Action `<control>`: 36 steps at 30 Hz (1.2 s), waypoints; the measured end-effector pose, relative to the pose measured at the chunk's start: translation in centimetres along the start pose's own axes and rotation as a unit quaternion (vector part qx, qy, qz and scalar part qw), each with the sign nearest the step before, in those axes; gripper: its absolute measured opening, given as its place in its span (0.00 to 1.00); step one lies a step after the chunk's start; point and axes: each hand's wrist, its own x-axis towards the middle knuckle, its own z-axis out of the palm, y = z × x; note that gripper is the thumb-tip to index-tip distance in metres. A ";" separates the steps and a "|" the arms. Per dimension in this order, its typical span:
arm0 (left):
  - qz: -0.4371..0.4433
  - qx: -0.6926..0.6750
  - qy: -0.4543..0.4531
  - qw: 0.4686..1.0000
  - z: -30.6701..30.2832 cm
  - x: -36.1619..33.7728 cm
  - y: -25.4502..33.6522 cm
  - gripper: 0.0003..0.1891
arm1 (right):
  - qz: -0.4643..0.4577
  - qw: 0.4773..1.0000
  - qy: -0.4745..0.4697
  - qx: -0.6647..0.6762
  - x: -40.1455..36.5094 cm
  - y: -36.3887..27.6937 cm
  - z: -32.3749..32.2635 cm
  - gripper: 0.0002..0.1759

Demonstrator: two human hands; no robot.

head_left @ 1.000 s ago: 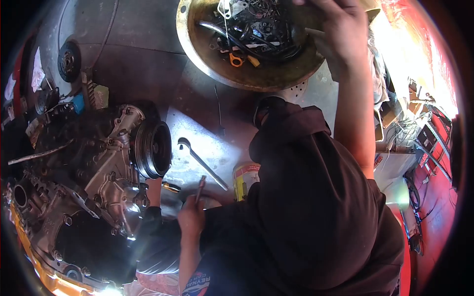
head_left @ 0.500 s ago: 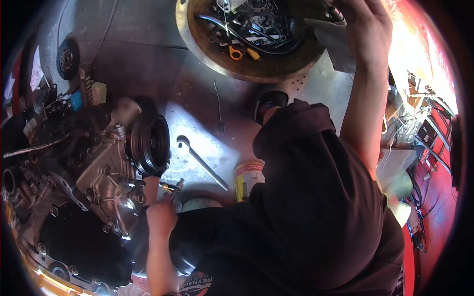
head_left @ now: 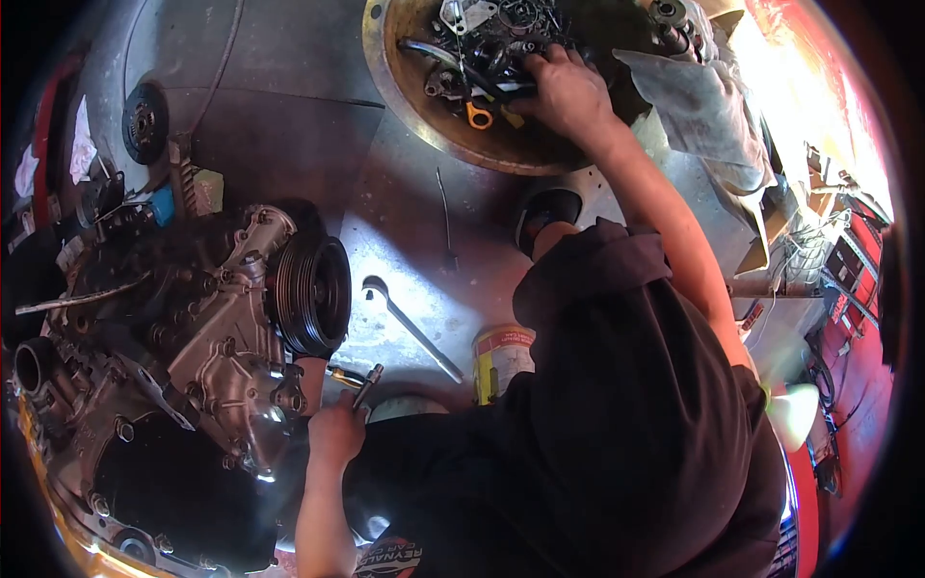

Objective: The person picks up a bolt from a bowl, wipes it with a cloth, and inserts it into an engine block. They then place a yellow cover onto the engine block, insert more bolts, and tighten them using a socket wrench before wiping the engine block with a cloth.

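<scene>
My left hand (head_left: 336, 433) is closed around a small metal tool with a cylindrical head (head_left: 366, 386), beside the engine (head_left: 226, 371). A brass-coloured fitting (head_left: 342, 376) shows near the tool's head. Over a round metal basin (head_left: 431, 135), my right hand (head_left: 570, 93) reaches down with thumb and fingers apart, touching the dark parts inside. Some fingertips are hidden among those parts. Near them lie a dark hose (head_left: 434, 50), a bracket-like metal plate (head_left: 469, 15) and an orange ring-ended piece (head_left: 478, 117).
A ratchet wrench (head_left: 414, 328) lies on the floor beside the engine's ribbed pulley (head_left: 313, 294). A yellow-and-red can (head_left: 501, 361) stands by my leg. A grey cloth (head_left: 694, 111) hangs right of the basin. A thin rod (head_left: 445, 217) and a round disc (head_left: 145, 123) are farther off.
My right hand has come down and left from beside the grey cloth into the basin. My left hand still grips the tool. The whole view has shifted slightly.
</scene>
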 end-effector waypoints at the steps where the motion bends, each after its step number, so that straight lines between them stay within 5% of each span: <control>1: -0.001 0.000 -0.001 1.000 0.1 0.2 0.1 0.12 | -0.008 1.000 -0.008 -0.026 0.6 0.5 0.3 0.28; 4: 0.024 -0.023 0.008 0.999 0.3 0.4 0.0 0.12 | -0.063 0.994 -0.087 -0.008 2.2 2.2 0.7 0.28; 7: 0.016 -0.023 0.001 1.000 -0.4 0.5 0.4 0.13 | -0.010 0.977 -0.190 0.092 4.0 3.8 1.1 0.25; 10: 0.008 -0.018 0.004 1.000 -0.3 0.6 0.2 0.13 | 0.000 0.995 -0.096 -0.017 5.6 5.1 1.0 0.22; 14: 0.015 -0.004 0.007 1.000 -0.5 0.9 0.4 0.14 | 0.005 0.944 0.195 -0.265 6.6 5.4 3.9 0.16; 20: 0.011 -0.002 0.007 1.000 -0.8 1.0 0.6 0.14 | -0.055 0.992 0.046 0.103 1.9 0.0 0.3 0.23; 23: 0.014 -0.004 0.008 1.000 -0.8 1.0 0.8 0.14 | -0.082 0.994 0.046 0.061 -0.4 -2.2 2.0 0.24; 26: 0.016 -0.003 0.009 1.000 -0.9 0.9 0.7 0.13 | -0.061 0.986 -0.057 0.145 -1.8 -2.2 1.9 0.24; 36: 0.018 -0.014 0.004 1.000 -0.4 1.2 0.1 0.14 | -0.063 0.987 -0.077 0.127 -3.2 -2.6 0.3 0.26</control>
